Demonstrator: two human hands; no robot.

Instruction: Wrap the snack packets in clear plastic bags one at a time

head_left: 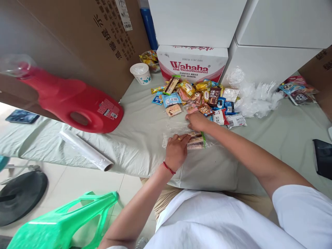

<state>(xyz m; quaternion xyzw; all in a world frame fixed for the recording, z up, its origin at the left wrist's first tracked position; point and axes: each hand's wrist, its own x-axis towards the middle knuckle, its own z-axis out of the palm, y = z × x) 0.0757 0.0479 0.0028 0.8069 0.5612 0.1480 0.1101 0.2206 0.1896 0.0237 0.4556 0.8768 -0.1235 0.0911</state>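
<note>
My left hand (176,149) presses with bent fingers on the left end of some wafer biscuit packs (196,140). The packs lie side by side on a clear plastic bag or film (171,129), with a green edge at their right end. Just beyond, my right hand (197,121) is closed, thumb and fingers together at the near edge of the snack pile. A small pink packet (192,109) lies right at its fingertips; whether they grip it or the clear film is hidden. Around it are a cocoa packet (214,96), a light-blue packet (171,99) and several other wrapped snacks.
A white-and-red water carton (192,64) stands behind the pile. Crumpled clear bags (256,97) are at right. Leftward are a paper cup (140,73), a red jug (77,100) and a film roll (86,149). A green stool (64,221) stands below; a black phone (323,158) lies far right.
</note>
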